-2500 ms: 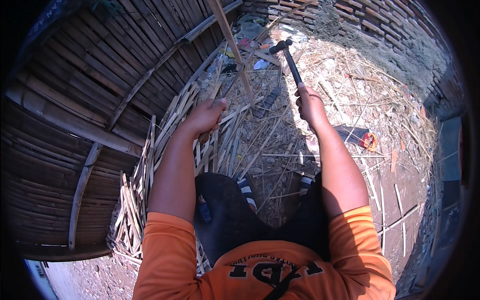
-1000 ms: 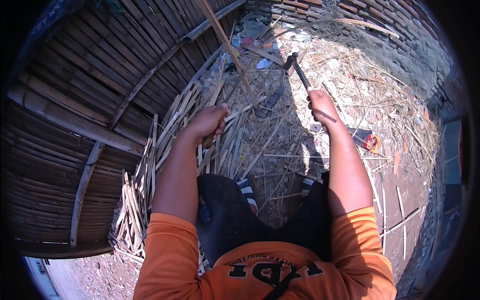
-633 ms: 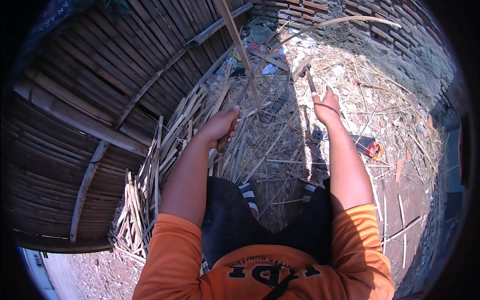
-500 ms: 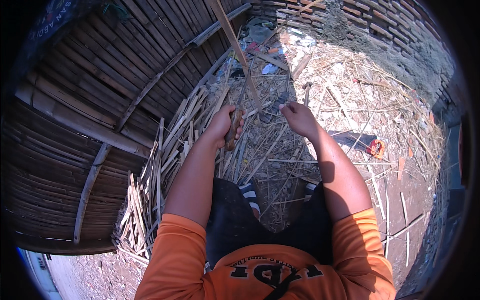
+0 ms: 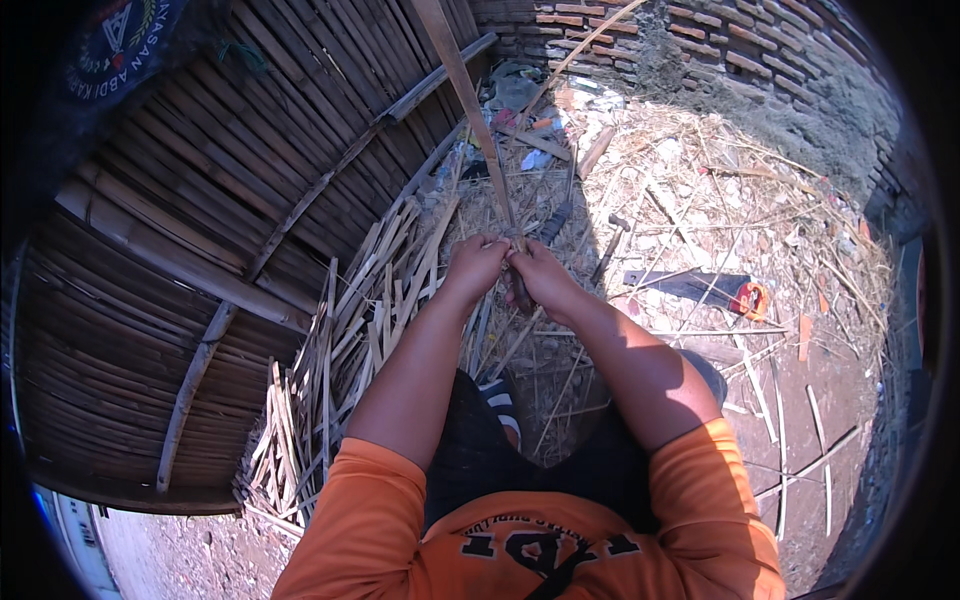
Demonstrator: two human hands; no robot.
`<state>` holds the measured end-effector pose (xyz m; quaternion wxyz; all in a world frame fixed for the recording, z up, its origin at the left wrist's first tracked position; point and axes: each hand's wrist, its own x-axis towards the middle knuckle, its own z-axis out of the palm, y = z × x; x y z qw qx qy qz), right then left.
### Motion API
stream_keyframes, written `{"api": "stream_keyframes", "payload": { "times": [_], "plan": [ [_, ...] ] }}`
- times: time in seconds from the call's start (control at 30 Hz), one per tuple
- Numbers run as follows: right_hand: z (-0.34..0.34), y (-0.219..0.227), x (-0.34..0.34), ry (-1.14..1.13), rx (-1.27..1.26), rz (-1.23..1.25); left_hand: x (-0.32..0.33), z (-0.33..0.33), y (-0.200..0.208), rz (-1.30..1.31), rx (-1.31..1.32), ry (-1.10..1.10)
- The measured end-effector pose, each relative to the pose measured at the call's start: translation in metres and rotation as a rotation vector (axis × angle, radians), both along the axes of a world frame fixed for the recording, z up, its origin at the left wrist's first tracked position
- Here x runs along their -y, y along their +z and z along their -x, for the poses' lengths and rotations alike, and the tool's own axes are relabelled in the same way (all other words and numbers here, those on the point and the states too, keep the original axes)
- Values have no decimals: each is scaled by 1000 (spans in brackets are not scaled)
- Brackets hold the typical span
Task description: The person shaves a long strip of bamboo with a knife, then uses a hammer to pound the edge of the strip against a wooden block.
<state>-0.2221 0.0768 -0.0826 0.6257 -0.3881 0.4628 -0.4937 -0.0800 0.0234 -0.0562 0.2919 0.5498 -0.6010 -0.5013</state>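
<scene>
My two hands meet just ahead of my knees. My right hand is closed around the brown wooden handle of a tool, whose lower end shows beneath the fingers. My left hand is closed too, its fingertips pressed together at the upper end of that handle, touching the right hand. What the left fingers pinch is hidden. Just past the hands lies a dark tool with a thin rod. To the right rests a hammer, and beyond it a handsaw with an orange grip.
A long wooden strip slants down toward my hands. Split bamboo strips lie piled along the bamboo wall at left. A brick wall stands at the far right. Scraps and straw litter cover the ground.
The wooden-handled tool, formerly in my left hand, is now in my right. Both hands have come together in the middle; the left moved right, the right moved left and lower.
</scene>
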Motion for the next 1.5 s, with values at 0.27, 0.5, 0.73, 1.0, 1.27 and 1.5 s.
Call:
{"api": "stream_keyframes", "payload": {
  "times": [0.27,0.5,0.73,1.0,1.27,1.5],
  "plan": [
    [29,17,-24,-170,-389,41,-86,-24,229,1780,829,6],
    [45,39,-46,-142,-714,302,-154,-51,264,1672,1441,53],
    [34,89,-77,-58,-880,582,-199,-81,270,1437,1623,205],
    [23,105,-87,58,-1070,609,-208,-170,233,602,1484,136],
    [13,94,-86,113,-1325,671,-247,-215,56,287,739,238],
    [15,57,-69,145,-1501,725,-272,-217,-10,268,750,203]
  ]
}}
